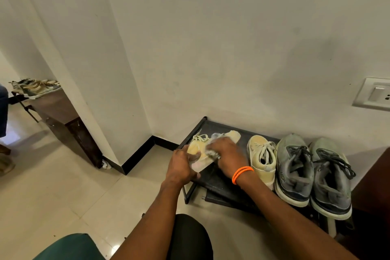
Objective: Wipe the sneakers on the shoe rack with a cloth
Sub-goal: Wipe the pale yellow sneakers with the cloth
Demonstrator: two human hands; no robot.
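Risks first. Left hand grips the heel end of the yellow sneaker, which lies tipped on its side at the left end of the shoe rack. The sneaker's sole overhangs the rack's front-left corner, so if that grip slackens under a hard wipe, my guess is it slides off onto the floor. Right hand presses a pale cloth against the sneaker's side, fingers curled over it; the cloth is mostly hidden under the hand, so I can't tell how much is bunched. Loose laces trail toward the wall and could snag in the cloth and drag. The two hands sit close together, both on the same shoe.

A wide stroke to the right could put the forearm with the orange wristband into the second yellow sneaker just beside it and nudge it.

Surroundings, left to right: a pair of shoes on a dark table well apart beyond the wall corner; a pair of grey sneakers touching side by side at the right end of the rack, heels over the front edge; a wall switch above them; dark furniture hard against the rack's right side, limiting room there. Knees in the foreground crowd the front.
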